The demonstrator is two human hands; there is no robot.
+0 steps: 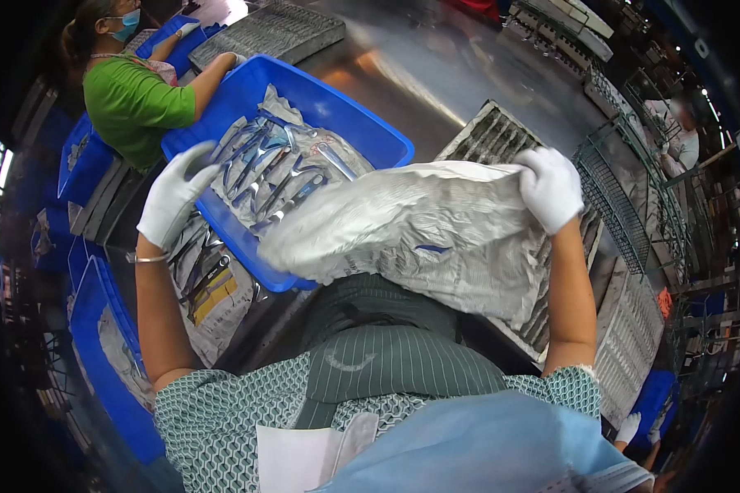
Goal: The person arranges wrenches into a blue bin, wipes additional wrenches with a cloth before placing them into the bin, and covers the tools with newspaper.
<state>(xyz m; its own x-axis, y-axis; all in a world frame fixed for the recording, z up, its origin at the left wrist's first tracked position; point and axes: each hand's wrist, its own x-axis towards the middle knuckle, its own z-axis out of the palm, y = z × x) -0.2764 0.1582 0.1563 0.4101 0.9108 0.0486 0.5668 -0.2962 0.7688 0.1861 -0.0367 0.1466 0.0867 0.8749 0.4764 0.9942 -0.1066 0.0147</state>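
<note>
My right hand, in a white glove, pinches the edge of a large crumpled grey paper sheet. The sheet spreads from that hand across my front and over the near right part of a blue plastic bin. Inside the bin, several shiny wrenches lie on crumpled paper. My left hand, also gloved in white, is raised at the bin's left rim with thumb and fingers apart. Nothing shows between them. Below it, more wrenches lie on printed paper outside the bin.
A ridged grey tray lies partly under the sheet. At the upper left, a co-worker in a green shirt stands beside the bin, near another ridged block. Wire baskets stand to the right. Another blue bin is at the left.
</note>
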